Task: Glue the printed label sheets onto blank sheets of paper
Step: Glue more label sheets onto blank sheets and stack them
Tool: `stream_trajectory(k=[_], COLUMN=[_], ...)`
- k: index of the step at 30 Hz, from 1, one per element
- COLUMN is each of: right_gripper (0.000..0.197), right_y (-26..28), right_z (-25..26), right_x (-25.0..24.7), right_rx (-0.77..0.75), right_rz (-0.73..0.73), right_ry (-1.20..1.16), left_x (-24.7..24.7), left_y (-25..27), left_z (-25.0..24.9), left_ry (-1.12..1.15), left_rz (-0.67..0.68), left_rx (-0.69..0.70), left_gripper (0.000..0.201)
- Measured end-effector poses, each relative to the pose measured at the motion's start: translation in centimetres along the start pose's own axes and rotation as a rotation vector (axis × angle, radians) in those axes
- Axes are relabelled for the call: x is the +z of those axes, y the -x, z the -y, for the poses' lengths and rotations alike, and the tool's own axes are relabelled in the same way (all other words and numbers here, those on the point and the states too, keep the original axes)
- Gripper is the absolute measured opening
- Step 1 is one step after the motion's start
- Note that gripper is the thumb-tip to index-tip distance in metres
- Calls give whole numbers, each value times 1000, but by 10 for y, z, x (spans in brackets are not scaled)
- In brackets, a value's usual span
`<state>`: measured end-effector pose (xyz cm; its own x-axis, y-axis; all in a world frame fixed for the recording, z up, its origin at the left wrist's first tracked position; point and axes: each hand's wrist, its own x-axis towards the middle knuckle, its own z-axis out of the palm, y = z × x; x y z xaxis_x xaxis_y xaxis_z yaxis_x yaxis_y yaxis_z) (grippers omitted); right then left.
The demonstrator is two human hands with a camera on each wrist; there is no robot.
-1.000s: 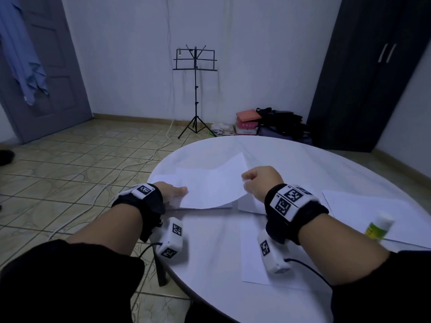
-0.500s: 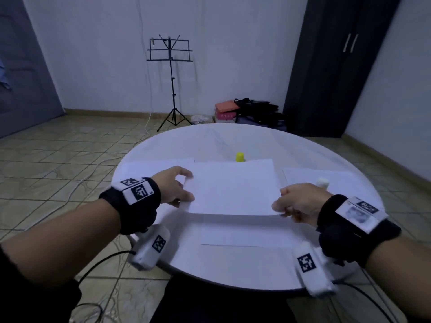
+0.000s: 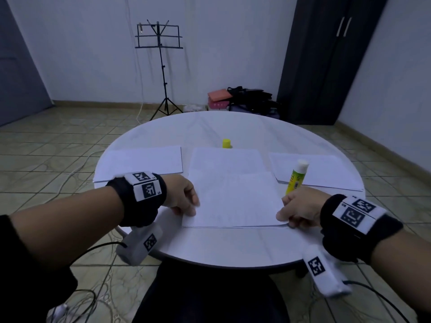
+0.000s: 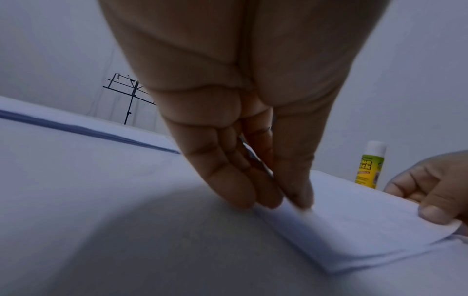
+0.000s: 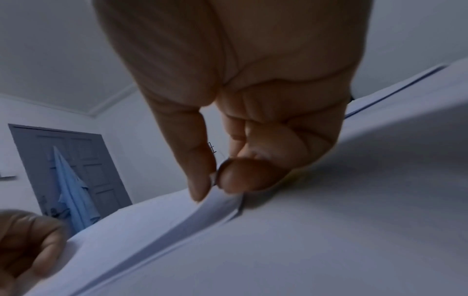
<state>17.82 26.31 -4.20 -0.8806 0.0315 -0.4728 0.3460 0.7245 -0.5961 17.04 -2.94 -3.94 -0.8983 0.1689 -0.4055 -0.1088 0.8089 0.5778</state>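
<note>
A white sheet [image 3: 233,201] lies low over another sheet [image 3: 224,159] at the middle of the round white table [image 3: 233,248]. My left hand [image 3: 191,210] pinches its near left corner, the thumb on top in the left wrist view [image 4: 283,204]. My right hand [image 3: 285,217] pinches the near right corner between thumb and forefinger [image 5: 215,186], lifting that corner slightly off the sheet beneath. A glue stick [image 3: 297,176] stands upright and uncapped just beyond my right hand. Its yellow cap [image 3: 226,143] stands past the sheets.
One stack of paper [image 3: 140,163] lies on the table's left, another [image 3: 326,171] on its right under the glue stick. Beyond the table are a music stand [image 3: 161,66], bags [image 3: 245,99] on the floor and a dark wardrobe [image 3: 326,59]. Cables trail across the floor.
Both hands have carried the sheet from the table's left side to the middle and lowered it over the sheet there. My head has turned to face the table squarely.
</note>
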Motion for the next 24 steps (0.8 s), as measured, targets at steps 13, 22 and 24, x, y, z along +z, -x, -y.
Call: stream_trajectory(k=[13,22,24], right_gripper=[21,16,17], right_y=[-8,-7,-6], right_z=[-5,-6,-6], right_x=[5,5,5], right_rx=[-40,-66,-69], right_rz=[-26,-21,-26], right_ry=[14,28,31], left_x=[1,0,0], left_y=[-3,-2,-2], left_z=[1,2,2], left_ry=[-79,-84,-79], left_rz=[40,46,47], left_rx=[9,26,27], left_gripper=[21,20,20])
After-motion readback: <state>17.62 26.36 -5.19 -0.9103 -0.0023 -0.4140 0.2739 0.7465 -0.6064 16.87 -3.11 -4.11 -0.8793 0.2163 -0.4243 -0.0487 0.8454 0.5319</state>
